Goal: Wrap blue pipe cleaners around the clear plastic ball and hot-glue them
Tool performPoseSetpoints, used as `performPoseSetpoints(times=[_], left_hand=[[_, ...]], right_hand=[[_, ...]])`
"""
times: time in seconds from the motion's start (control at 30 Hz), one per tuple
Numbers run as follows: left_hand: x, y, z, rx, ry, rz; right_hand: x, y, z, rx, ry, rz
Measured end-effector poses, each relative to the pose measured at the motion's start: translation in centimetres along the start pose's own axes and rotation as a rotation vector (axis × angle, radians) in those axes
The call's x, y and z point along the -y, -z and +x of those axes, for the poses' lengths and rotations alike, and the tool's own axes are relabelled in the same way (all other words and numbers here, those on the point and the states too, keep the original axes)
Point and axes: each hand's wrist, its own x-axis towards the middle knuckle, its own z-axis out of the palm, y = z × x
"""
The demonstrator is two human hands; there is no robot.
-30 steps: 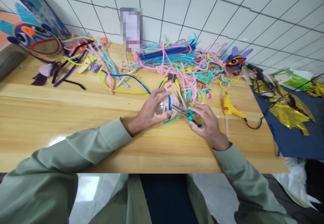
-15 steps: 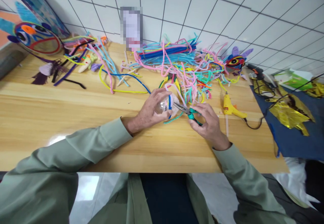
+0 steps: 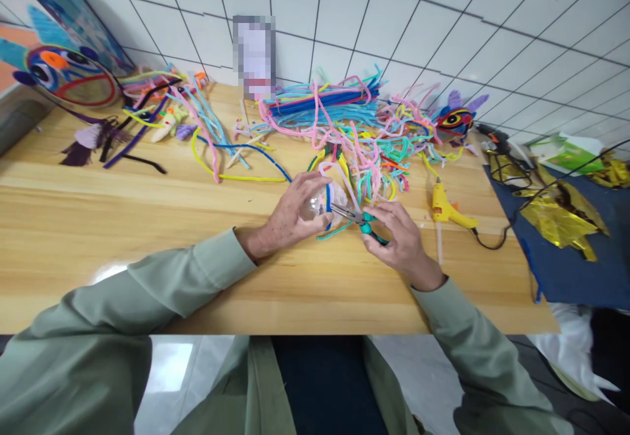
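Over the middle of the wooden table, my left hand (image 3: 296, 215) is closed around a clear plastic piece (image 3: 317, 205), banded with blue and pale strips; its exact kind is hard to tell. Green-handled needle-nose pliers (image 3: 365, 222) are gripped in my right hand (image 3: 399, 238), their jaws pointing left and reaching the banded side of the piece. A pale pink pipe cleaner (image 3: 342, 176) loops up from the piece towards the pliers. Just below, a teal pipe cleaner (image 3: 335, 233) sticks out. Behind my hands lies another tool with yellow-and-green handles (image 3: 348, 166), partly covered.
Tangled pipe cleaners (image 3: 374, 153) and a blue bundle (image 3: 325, 103) lie along the tiled wall. A yellow glue gun (image 3: 449, 208) with its cable rests at right, near gold foil (image 3: 566, 218) on a dark cloth. Decorated masks (image 3: 73, 74) and a tall can (image 3: 73, 12) stand at left.
My right hand has shifted slightly left and down with the pliers, whose jaws now sit lower across the banded piece. My left hand holds nearly still.
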Motion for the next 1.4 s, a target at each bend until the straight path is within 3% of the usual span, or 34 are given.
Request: performPoseSetpoints(times=[0.53, 1.4], left_hand=[[-0.06, 0.05, 0.03, -0.008, -0.014, 0.014], [-0.16, 0.22, 0.09, 0.005, -0.03, 0.019]], right_hand=[[0.34, 0.01, 0.17, -0.072, 0.014, -0.009], [0.8, 0.31, 0.59, -0.067, 0.056, -0.052]])
